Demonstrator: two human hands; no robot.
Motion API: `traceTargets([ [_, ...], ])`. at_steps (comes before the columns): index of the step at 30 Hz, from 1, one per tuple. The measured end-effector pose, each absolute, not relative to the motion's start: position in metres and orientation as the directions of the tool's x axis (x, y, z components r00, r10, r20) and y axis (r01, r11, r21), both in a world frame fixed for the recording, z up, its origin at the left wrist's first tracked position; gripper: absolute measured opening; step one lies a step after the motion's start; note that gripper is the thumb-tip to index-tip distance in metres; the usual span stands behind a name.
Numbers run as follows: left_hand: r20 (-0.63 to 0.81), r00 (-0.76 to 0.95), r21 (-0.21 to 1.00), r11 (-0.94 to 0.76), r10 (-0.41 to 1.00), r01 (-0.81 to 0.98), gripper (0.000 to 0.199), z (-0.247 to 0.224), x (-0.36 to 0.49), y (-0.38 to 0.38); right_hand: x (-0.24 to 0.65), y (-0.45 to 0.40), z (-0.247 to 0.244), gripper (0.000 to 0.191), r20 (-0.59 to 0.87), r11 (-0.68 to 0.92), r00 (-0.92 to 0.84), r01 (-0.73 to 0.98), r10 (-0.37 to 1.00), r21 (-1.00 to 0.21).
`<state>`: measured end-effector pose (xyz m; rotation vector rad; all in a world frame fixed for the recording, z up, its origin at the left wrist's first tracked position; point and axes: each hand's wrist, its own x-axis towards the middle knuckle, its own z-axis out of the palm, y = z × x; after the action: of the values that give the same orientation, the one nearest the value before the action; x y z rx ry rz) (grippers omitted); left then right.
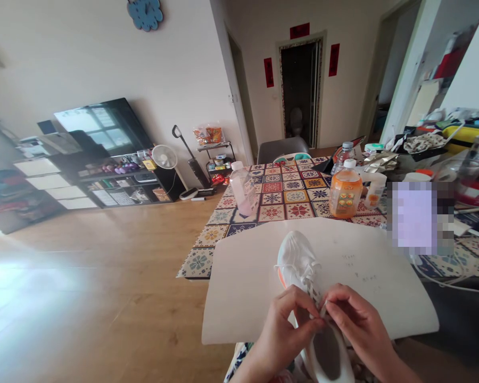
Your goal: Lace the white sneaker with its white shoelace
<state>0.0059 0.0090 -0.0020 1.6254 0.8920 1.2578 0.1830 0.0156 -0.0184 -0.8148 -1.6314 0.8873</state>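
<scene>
A white sneaker (297, 255) with an orange patch on its side lies on a large white sheet (239, 287), toe pointing away from me. Its heel end reaches past the sheet's near edge. White laces (312, 287) run up the shoe's front. My left hand (289, 324) pinches the shoelace near the top of the tongue, thumb against forefinger. Close beside it, my right hand (353, 316) pinches the lace too, the fingertips of both hands almost touching. Just below them the shoe's opening (330, 354) shows its grey inside. The exact lace ends are hidden by my fingers.
Beyond the sheet, a patterned tablecloth (271, 198) carries a clear bottle (242, 191) on the left and an orange-labelled bottle (345, 191). Clutter, jars and a cable (451, 284) crowd the right side. Faint writing marks the sheet. A grey chair (281, 149) stands behind.
</scene>
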Motion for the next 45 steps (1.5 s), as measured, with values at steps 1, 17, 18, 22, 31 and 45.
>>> traceTargets([
  [1, 0.337, 0.228, 0.936, -0.35, 0.913, 0.018, 0.021, -0.002, 0.006, 0.009, 0.184, 0.016, -0.018, 0.015, 0.478, 0.501, -0.2, 0.079, 0.855, -0.862],
  [17, 0.335, 0.225, 0.939, -0.344, 0.915, 0.0, 0.037, 0.0, 0.003, 0.013, 0.193, 0.019, -0.004, 0.011, 0.443, 0.578, -0.475, 0.181, 0.76, -0.796],
  [18, 0.307, 0.226, 0.95, -0.314, 0.924, -0.007, 0.038, 0.0, 0.003, 0.012, 0.193, 0.019, -0.004, 0.011, 0.437, 0.574, -0.482, 0.18, 0.759, -0.799],
  [22, 0.208, 0.242, 0.977, -0.192, 0.948, -0.09, 0.044, 0.001, 0.004, 0.012, 0.191, 0.018, -0.005, 0.011, 0.624, 0.741, -0.404, 0.302, 0.669, -0.6],
  [31, 0.078, 0.248, 0.989, -0.044, 0.966, -0.142, 0.049, 0.0, 0.003, 0.016, 0.186, 0.014, 0.009, 0.028, 0.805, 0.905, -0.534, 0.426, 0.258, -0.008],
  [45, 0.118, 0.135, 0.989, -0.105, 0.984, -0.102, 0.032, 0.001, 0.003, 0.025, 0.189, 0.012, 0.01, 0.026, 0.798, 0.942, -0.504, 0.232, 0.331, -0.244],
])
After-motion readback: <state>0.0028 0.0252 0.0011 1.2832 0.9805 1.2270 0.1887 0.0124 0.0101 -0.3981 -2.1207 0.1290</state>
